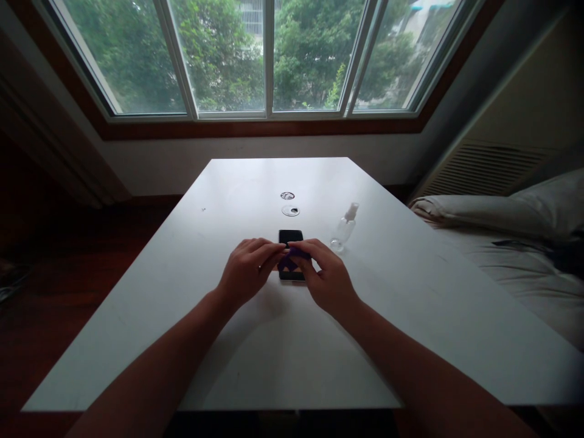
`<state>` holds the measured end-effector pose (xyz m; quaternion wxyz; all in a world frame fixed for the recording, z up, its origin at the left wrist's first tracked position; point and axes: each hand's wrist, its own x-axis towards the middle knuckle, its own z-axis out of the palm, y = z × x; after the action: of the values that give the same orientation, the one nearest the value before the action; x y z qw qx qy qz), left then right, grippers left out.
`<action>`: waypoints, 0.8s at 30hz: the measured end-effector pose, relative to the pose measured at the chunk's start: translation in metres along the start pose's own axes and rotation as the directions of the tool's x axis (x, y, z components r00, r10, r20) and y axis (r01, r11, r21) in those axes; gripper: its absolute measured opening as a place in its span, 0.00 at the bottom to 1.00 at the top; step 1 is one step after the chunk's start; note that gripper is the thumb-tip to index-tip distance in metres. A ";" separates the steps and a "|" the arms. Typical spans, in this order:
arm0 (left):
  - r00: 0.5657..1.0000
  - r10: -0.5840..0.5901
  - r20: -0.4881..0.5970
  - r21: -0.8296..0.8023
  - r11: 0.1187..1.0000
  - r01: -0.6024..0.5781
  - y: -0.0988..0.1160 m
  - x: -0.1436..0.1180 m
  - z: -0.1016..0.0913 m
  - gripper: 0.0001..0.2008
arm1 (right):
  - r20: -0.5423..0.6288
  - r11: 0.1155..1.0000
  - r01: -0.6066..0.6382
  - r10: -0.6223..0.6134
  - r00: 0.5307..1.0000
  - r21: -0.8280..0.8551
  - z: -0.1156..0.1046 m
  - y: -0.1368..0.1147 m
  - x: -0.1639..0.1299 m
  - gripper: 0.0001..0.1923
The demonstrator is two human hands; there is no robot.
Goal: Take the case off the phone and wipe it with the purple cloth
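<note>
A small purple cloth (288, 263) is pinched between my two hands above a black smartphone (291, 236). My left hand (249, 264) is closed with its fingertips at the cloth's left side. On the other side, my right hand (326, 267) grips the cloth between thumb and fingers. The phone lies flat on the white table (292, 353), its middle partly covered by the cloth and fingers. Just right of my right hand, a clear spray bottle (345, 228) rests on the table, seemingly tilted in this wide view.
Beyond the phone lie two small round pieces, a pale disc (291, 210) with a dark spot and a smaller disc (287, 196). A window (269, 67) faces the table. To the right is a bed (502, 255) with light bedding.
</note>
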<state>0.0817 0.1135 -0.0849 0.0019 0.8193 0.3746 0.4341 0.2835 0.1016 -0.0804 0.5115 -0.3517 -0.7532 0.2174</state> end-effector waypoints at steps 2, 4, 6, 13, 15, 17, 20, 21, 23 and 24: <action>0.999 -0.019 0.048 -0.045 0.999 0.021 0.002 0.000 -0.002 0.10 | 0.011 0.999 0.033 -0.033 0.999 -0.004 0.001 -0.002 0.001 0.14; 0.997 -0.048 0.053 -0.048 0.998 0.051 0.003 -0.001 -0.004 0.10 | -0.005 0.998 0.057 -0.057 0.998 -0.024 0.002 -0.004 0.002 0.15; 0.996 -0.077 0.039 -0.042 0.996 0.079 0.004 -0.001 -0.005 0.10 | -0.034 0.997 0.066 -0.068 0.997 -0.047 0.001 -0.005 0.003 0.16; 0.974 -0.197 -0.112 -0.077 0.979 0.189 0.001 -0.003 -0.005 0.08 | -0.174 0.996 -0.043 0.030 0.984 -0.072 -0.001 -0.001 0.005 0.15; 0.961 -0.220 -0.169 -0.098 0.974 0.206 0.001 -0.004 -0.006 0.07 | -0.194 0.995 -0.091 0.084 0.977 -0.029 0.000 0.001 0.004 0.15; 0.950 -0.224 -0.219 -0.111 0.973 0.204 0.002 -0.004 -0.006 0.07 | -0.196 0.990 -0.143 0.143 0.970 0.017 0.000 0.002 0.004 0.15; 0.937 -0.233 -0.260 -0.127 0.970 0.206 0.003 -0.003 -0.007 0.07 | -0.187 0.973 -0.217 0.229 0.955 0.086 0.002 0.003 0.003 0.17; 0.931 -0.245 -0.270 -0.136 0.967 0.215 0.004 -0.003 -0.007 0.07 | -0.182 0.965 -0.238 0.256 0.949 0.114 0.003 0.004 0.003 0.18; 0.918 -0.270 -0.291 -0.156 0.960 0.233 0.005 -0.003 -0.006 0.07 | -0.169 0.945 -0.267 0.299 0.939 0.190 0.005 0.005 0.003 0.20; 0.913 -0.276 -0.300 -0.166 0.958 0.235 0.005 -0.004 -0.006 0.07 | -0.160 0.934 -0.272 0.313 0.936 0.231 0.006 0.006 0.003 0.20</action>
<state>0.0792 0.1057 -0.0826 0.0498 0.6801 0.4456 0.5800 0.2796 0.1079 -0.0850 0.5778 -0.4251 -0.6122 0.3327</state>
